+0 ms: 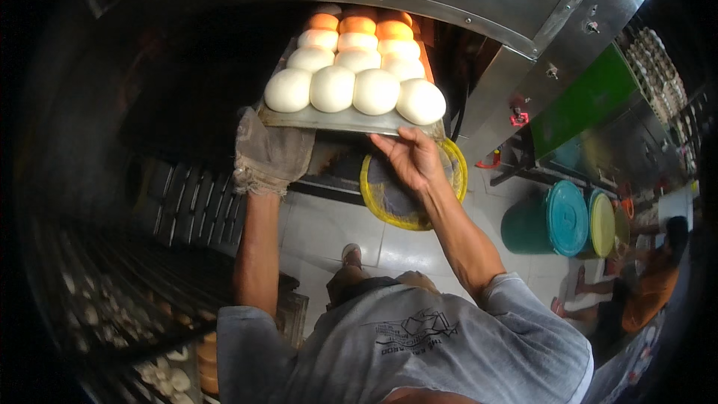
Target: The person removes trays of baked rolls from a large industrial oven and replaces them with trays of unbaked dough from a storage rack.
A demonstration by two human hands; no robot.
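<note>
A metal baking tray (333, 121) carries rows of smooth, pale dough buns (332, 90). Its far end lies inside the oven (479, 0), where the buns glow orange in the light. My left hand (274, 151), in a worn cloth mitt, grips the tray's near left corner; the mitt hides its fingers. Bare, my right hand (413, 157) holds the near edge right of the middle, with the fingers partly hidden under the tray.
Below my right hand is a round, dark thing with a yellow rim (368, 198). Racks (112, 314) with trays of buns stand at left. Lidded buckets (550, 218) stand on the tiled floor (329, 224) at right. A person in orange (649, 295) is at far right.
</note>
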